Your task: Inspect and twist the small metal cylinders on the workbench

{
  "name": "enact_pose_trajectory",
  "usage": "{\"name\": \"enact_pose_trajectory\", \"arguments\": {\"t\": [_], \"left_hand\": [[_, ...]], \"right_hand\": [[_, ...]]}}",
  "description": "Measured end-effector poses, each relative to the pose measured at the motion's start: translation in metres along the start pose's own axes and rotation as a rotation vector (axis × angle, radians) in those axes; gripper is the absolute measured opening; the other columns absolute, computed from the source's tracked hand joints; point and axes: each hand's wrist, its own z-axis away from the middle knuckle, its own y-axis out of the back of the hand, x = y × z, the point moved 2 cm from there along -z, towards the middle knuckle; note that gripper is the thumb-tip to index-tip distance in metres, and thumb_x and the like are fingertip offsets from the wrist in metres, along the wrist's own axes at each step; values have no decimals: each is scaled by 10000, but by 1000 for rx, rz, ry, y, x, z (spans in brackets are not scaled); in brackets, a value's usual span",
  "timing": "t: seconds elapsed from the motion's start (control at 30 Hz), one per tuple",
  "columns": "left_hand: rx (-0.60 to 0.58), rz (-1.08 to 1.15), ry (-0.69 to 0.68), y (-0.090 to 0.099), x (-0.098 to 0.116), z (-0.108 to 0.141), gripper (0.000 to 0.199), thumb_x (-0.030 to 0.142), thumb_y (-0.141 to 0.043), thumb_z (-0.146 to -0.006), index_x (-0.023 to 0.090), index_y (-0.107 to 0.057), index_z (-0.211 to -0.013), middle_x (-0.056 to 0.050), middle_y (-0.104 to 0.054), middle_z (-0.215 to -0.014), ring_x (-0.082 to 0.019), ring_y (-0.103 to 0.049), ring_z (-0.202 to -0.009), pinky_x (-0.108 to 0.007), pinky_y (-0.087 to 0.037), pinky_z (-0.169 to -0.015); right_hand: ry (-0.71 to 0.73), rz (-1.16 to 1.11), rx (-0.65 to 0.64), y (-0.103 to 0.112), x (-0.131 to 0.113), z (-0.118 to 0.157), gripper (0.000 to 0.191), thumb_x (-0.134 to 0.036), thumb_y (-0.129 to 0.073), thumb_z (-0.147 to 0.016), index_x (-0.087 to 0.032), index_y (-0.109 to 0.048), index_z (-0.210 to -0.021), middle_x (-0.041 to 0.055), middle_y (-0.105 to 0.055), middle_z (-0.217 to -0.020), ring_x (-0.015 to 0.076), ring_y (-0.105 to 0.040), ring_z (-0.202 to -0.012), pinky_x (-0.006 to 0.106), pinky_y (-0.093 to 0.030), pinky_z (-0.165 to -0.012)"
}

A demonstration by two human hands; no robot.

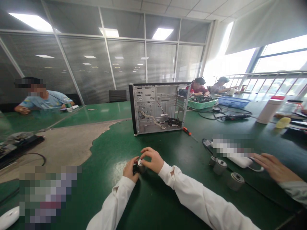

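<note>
Head view: A metal cylinder [141,166] stands on the green tabletop [163,195], between the person's two hands. The left hand [130,171] is partly curled at its left side, beside a small dark part; whether it grips either piece cannot be told. The right hand [153,160] is half open, thumb and fingers arched at the cylinder's top; a firm hold cannot be confirmed. The opposed placement probably steadies the piece upright.

Beyond the hands, a computer case [159,108] stands with its open side facing the person, presumably for access, and hides part of the table behind. A screwdriver [190,134] lies at its lower right corner. To the right, three similar cylinders [236,181], a white power strip [243,162] and a co-worker's hand [275,166] restrict space on that side.
</note>
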Motion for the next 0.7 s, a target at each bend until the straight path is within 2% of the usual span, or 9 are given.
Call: {"name": "enact_pose_trajectory", "arguments": {"t": [0.13, 0.27, 0.43, 0.6, 0.7], "left_hand": [[56, 53, 71, 1, -6, 0, 546, 9, -390, -500, 188, -457, -1012, -21, -573, -828, -183, -540, -854, -377, -420, -789], [83, 83, 107, 1, -9, 0, 519, 15, -393, -512, 187, -469, -996, -16, -581, -805, -176, -552, -832, -367, -431, -783], [75, 101, 135, 0, -7, 0, 495, 23, -398, -529, 185, -473, -992, -13, -587, -811, -166, -556, -826, -355, -425, -795], [89, 120, 145, 0, -6, 0, 455, 26, -405, -551, 177, -484, -973, -20, -595, -803, -168, -562, -818, -359, -424, -795], [92, 130, 148, 1, -6, 0, 459, 18, -398, -545, 182, -490, -964, -17, -601, -805, -165, -565, -817, -347, -427, -788]], "right_hand": [[15, -4, -6, 0, -4, -3, 62, -171, -573, -652, -194, -587, -708, 29, -537, -900, 140, -521, -851, 295, -412, -778], [40, -21, 41, 11, -3, -3, 74, -171, -549, -681, -192, -575, -747, 36, -542, -895, 134, -520, -852, 289, -409, -780], [16, 37, 44, 22, 26, 15, 73, -175, -543, -683, -183, -576, -748, 44, -546, -877, 141, -521, -840, 303, -411, -769], [-37, 91, -74, 18, 55, 36, 47, -197, -569, -654, -189, -591, -695, 41, -559, -861, 155, -530, -817, 326, -413, -749], [-96, 8, -95, 18, 64, 39, 163, -233, -600, -626, -193, -593, -784, 38, -571, -859, 161, -529, -814, 335, -408, -750]]}}
